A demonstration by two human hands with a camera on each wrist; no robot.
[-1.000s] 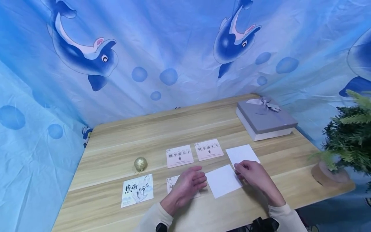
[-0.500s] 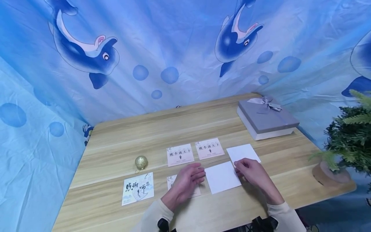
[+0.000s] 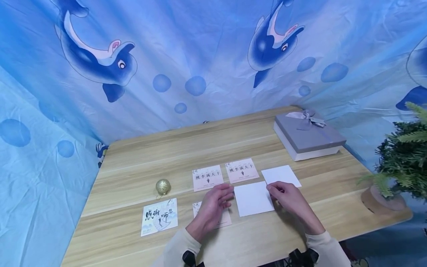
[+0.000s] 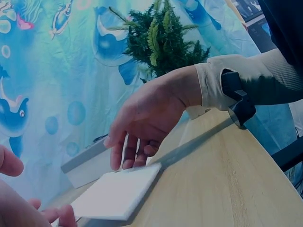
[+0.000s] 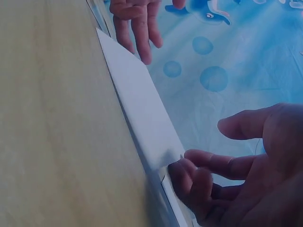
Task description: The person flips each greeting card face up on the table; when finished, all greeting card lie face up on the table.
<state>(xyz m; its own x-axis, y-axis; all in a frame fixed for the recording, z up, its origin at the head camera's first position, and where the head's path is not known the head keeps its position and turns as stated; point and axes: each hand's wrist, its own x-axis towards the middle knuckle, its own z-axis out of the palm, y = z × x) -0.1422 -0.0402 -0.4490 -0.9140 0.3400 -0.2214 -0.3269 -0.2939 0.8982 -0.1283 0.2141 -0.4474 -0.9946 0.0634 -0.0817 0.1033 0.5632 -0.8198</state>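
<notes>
White is the nearer blank card (image 3: 254,199), placed on or just above the tabletop (image 3: 166,148). Its left edge is met by relaxed fingers of the left hand (image 3: 212,207), its right edge by the right hand (image 3: 289,199), whose thumb is spread from bent fingers. It is judged light, stiffish, easily creased, best held by opposite edges.

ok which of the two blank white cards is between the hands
The front blank card, flanked by the left hand and right hand; the back blank card lies farther off, towards the grey box.
</notes>
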